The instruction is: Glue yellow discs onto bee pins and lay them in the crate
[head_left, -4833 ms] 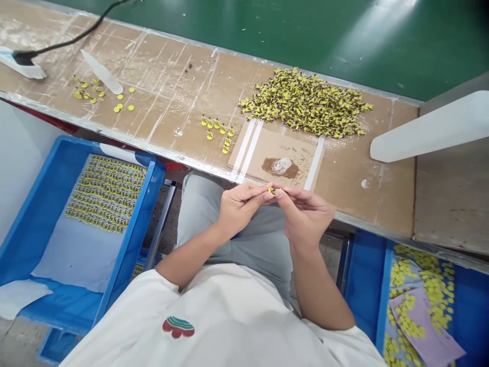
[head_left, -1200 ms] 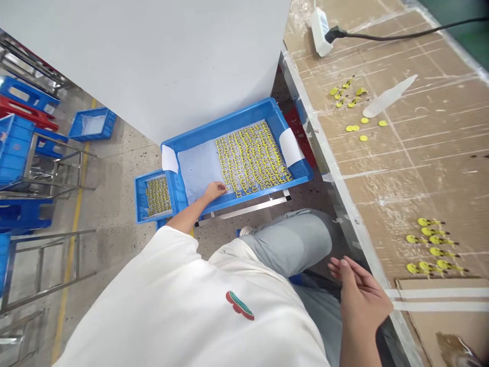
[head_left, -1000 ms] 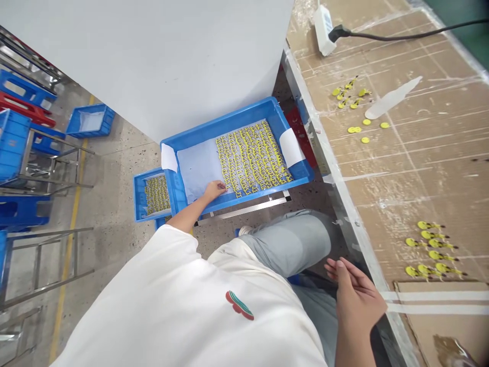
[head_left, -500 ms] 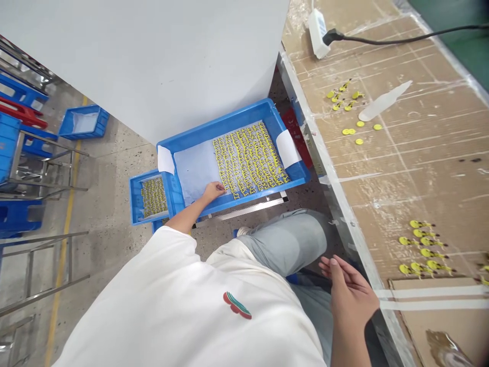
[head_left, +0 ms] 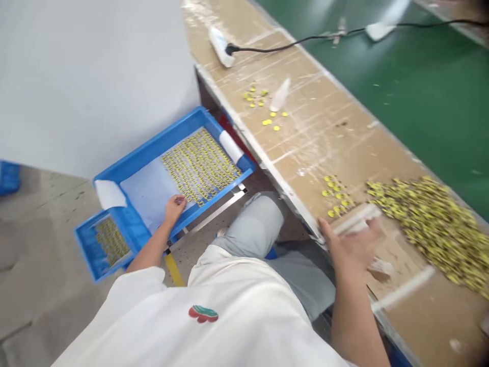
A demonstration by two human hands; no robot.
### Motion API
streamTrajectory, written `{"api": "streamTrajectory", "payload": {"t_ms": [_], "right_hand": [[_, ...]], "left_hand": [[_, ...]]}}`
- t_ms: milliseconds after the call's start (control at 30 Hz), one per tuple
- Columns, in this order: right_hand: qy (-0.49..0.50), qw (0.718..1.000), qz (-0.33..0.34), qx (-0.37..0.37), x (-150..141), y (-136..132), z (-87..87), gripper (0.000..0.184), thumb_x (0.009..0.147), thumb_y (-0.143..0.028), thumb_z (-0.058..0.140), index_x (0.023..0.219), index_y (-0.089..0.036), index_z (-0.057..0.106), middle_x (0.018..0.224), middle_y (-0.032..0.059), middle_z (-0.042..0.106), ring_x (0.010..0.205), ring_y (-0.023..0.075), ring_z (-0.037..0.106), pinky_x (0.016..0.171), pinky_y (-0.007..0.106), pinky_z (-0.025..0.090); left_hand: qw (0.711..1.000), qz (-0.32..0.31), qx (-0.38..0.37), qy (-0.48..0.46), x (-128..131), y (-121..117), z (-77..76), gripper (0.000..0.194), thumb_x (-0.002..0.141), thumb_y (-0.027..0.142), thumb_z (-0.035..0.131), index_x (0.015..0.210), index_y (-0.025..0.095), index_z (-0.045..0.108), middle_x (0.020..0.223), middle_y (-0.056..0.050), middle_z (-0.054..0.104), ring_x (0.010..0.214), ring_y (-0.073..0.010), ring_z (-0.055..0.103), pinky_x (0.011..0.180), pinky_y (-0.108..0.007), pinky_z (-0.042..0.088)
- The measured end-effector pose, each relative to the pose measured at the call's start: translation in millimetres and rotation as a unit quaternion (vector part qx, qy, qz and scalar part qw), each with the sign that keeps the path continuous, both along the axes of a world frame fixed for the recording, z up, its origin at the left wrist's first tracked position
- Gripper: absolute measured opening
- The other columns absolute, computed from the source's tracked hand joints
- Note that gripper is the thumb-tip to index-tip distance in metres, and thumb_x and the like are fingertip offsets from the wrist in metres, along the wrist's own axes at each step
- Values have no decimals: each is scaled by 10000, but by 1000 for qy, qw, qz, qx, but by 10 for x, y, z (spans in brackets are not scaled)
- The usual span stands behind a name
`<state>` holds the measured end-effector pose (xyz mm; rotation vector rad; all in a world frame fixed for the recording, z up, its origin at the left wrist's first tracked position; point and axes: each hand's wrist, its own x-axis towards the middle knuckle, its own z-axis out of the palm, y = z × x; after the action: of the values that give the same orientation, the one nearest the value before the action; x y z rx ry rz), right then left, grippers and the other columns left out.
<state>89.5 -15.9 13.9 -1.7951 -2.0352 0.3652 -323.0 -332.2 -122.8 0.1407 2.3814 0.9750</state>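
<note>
At the near edge of the blue tray [head_left: 148, 158], my left hand [head_left: 175, 208] has its fingers pinched together beside the rows of small yellow pieces [head_left: 204, 165]. What is between those fingertips, if anything, is too small to make out. The rows lie on white paper [head_left: 147, 188] in the tray. My right hand [head_left: 353, 244] is over the cardboard-covered table [head_left: 305, 148], slightly blurred, with thumb and fingers apart. Close to its fingertips lies a small group of yellow pieces [head_left: 336, 196]. A clear-looking object [head_left: 381, 266] lies beside the hand, partly covered.
A large heap of yellow pieces [head_left: 439, 224] lies farther right on the table. Toward the far end are a white pointed object [head_left: 280, 96], a few yellow discs [head_left: 276, 128] and a power strip [head_left: 220, 47] with a black cable. A smaller blue tray [head_left: 86, 250] stands lower left.
The view has swung right, bringing the heap into sight. My right hand has moved from beside the table to over it, and its fingers have spread. My left hand stays at the tray.
</note>
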Motion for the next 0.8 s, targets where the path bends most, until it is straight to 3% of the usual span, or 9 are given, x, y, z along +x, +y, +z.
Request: {"api": "streamTrajectory", "payload": {"t_ms": [100, 267, 467, 600, 800], "right_hand": [[-54, 998, 8, 18, -139, 169, -33, 1167, 707, -790, 676, 1551, -84, 288, 1474, 299, 433, 1371, 470, 446, 1083, 602, 434], [-82, 995, 50, 38, -420, 476, -61, 988, 803, -732, 634, 1510, -104, 345, 1402, 255, 502, 1257, 388, 536, 1016, 500, 470], [-88, 993, 67, 41, -619, 786, -72, 714, 855, -643, 642, 1347, -130, 576, 1287, 197, 616, 1124, 339, 583, 938, 438, 462], [-72, 991, 91, 63, -682, 933, -147, 556, 882, -613, 625, 1216, -169, 661, 1198, 145, 679, 986, 291, 624, 857, 388, 457], [-44, 982, 149, 106, -757, 1103, -272, 427, 927, -557, 578, 1099, -189, 712, 1074, 108, 720, 929, 253, 655, 751, 323, 431]], "left_hand": [[999, 11, 33, 10, 16, 76, 25, 194, 864, 302, 639, 993, 159, 621, 827, -3, 676, 666, -131, 678, 698, -304, 603], [997, 11, 71, 30, 70, 134, 100, 234, 758, 348, 640, 926, 187, 616, 777, 2, 657, 633, -157, 690, 680, -345, 626], [988, -11, 115, 103, 248, 341, 284, 297, 768, 401, 634, 972, 185, 626, 800, -20, 673, 654, -171, 679, 706, -371, 624], [965, -90, 188, 156, 657, 800, 510, 294, 828, 390, 629, 1032, 181, 661, 901, -54, 713, 769, -170, 693, 779, -348, 610], [890, -273, 308, 198, 1302, 1917, 941, 219, 897, 279, 581, 1069, 203, 693, 1002, -68, 719, 883, -159, 694, 830, -312, 594]]}}
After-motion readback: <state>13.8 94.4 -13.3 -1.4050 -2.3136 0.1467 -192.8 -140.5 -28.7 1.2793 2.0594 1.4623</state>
